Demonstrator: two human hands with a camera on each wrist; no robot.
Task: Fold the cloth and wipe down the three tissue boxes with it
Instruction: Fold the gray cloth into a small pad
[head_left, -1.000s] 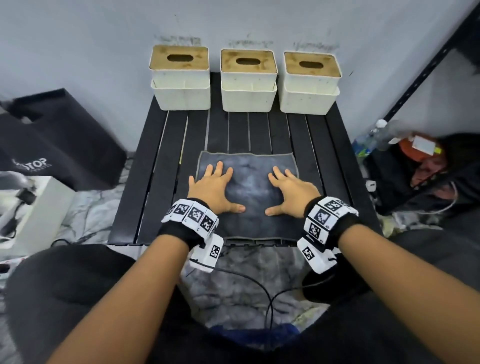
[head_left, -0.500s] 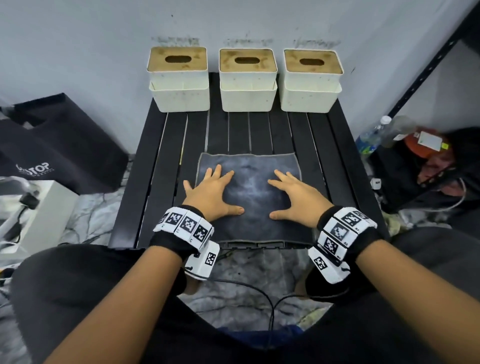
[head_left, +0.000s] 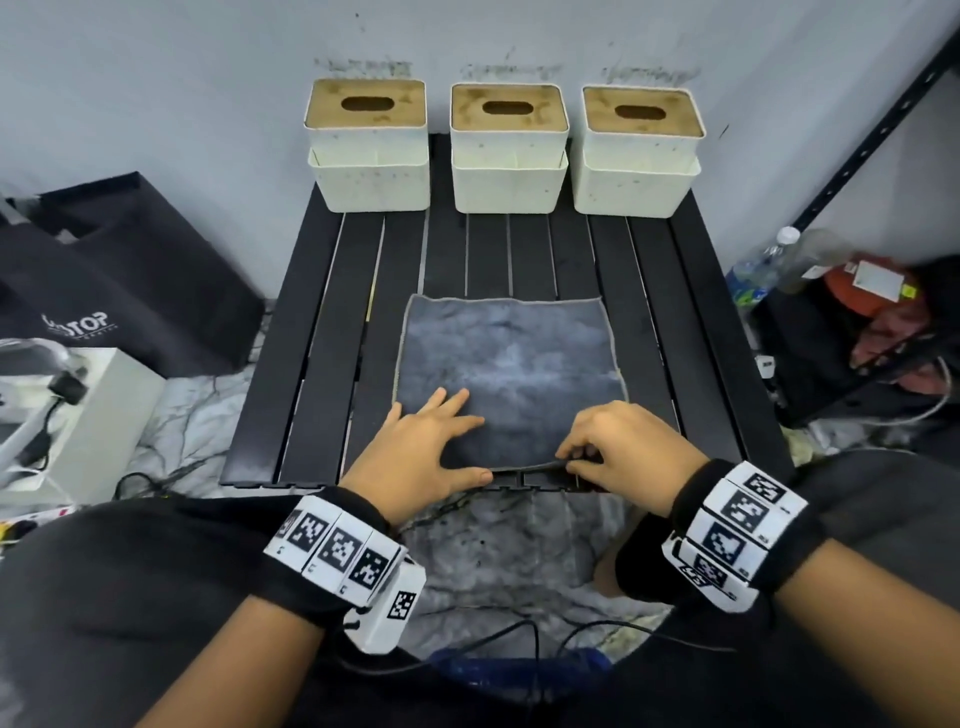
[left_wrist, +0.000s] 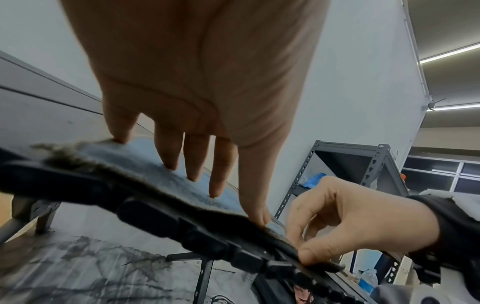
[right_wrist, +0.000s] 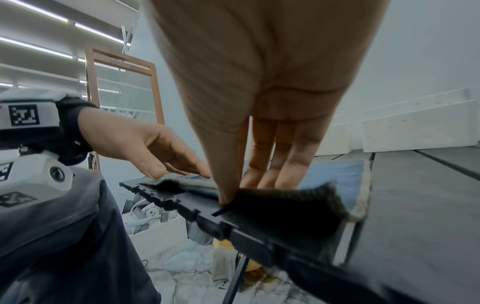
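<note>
Two hands low on cloth: your left hand presses flat, fingers straight; right hand pinches the near edge, fold runs away toward tissue boxes.

The head camera looked down and forward from above the slatted table, with the wall toward twelve o'clock. The left wrist camera sat close under the palm, aimed low along the fingers toward two o'clock; the right wrist one did likewise, toward ten. All three shared the cloth's near edge at the table front.
</note>
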